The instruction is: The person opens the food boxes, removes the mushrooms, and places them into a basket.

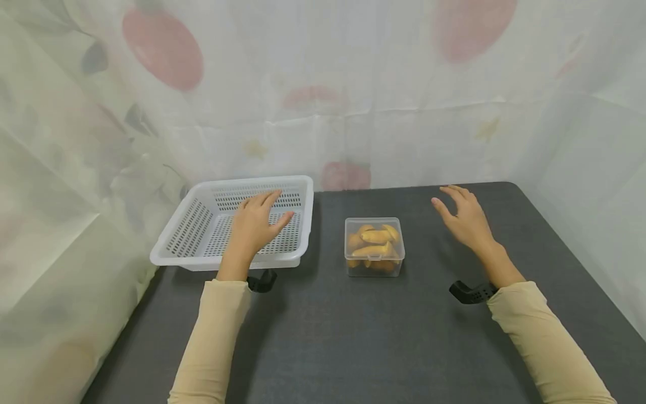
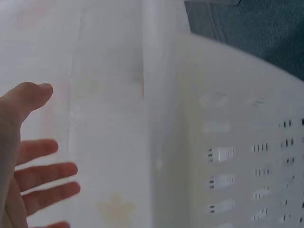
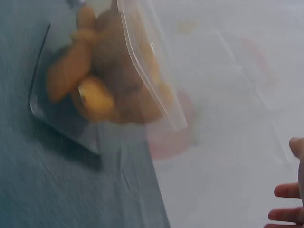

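Observation:
My left hand (image 1: 254,223) hovers over the white perforated plastic basket (image 1: 194,261), its fingers spread and holding nothing. In the left wrist view, the basket's slotted wall (image 2: 228,142) stands beside that hand. A clear lidded box (image 1: 374,270) sits on the table between my hands, with several yellow, banana-like pieces (image 1: 375,237) inside. To the right of the box, apart from it, my right hand (image 1: 465,219) is raised above the table with extended fingers and nothing in its grasp. The right wrist view shows the box lid's rim (image 3: 142,71) up close.
A dark grey table (image 1: 343,342) carries the basket at its back left and the box near its middle. White sheeting printed with fruit (image 1: 282,140) hangs behind the table and along both sides. Each wrist wears a black camera mount (image 1: 471,293).

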`<state>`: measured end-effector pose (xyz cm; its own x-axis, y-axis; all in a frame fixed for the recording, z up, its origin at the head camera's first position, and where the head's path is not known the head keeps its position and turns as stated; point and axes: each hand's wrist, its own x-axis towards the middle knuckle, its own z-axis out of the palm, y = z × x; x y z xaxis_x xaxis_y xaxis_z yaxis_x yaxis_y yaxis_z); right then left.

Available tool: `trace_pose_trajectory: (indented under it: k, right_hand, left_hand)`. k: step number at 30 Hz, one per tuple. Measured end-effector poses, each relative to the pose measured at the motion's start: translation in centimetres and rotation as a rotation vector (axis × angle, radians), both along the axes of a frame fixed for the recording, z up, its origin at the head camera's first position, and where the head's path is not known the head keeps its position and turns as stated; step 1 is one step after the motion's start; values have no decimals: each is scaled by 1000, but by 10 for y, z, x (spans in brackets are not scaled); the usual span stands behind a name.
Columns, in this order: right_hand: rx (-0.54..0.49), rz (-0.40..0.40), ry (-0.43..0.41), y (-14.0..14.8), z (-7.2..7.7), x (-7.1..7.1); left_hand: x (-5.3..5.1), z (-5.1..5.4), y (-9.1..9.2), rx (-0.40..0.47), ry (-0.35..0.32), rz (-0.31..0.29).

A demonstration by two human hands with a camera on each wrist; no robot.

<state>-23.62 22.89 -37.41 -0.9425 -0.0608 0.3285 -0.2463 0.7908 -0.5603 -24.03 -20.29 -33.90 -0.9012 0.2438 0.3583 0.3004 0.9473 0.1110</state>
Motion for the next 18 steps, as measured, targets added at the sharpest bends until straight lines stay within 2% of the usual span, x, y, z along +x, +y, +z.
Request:
trace_pose_trajectory:
  k: [5,10,12,18]
  right_hand:
    - [-112,92,38,-10,-15,6]
    - [-213,154,12,-18,-29,12]
    - [-243,177,-8,-20,-36,13]
    - [-316,254,-72,-27,-53,15]
  left_hand:
    - [8,-13,10,10,158,-141]
    - [14,-26,24,34,283,-277]
    - [16,-30,31,41,313,-319]
    - [21,-40,52,47,332,-430]
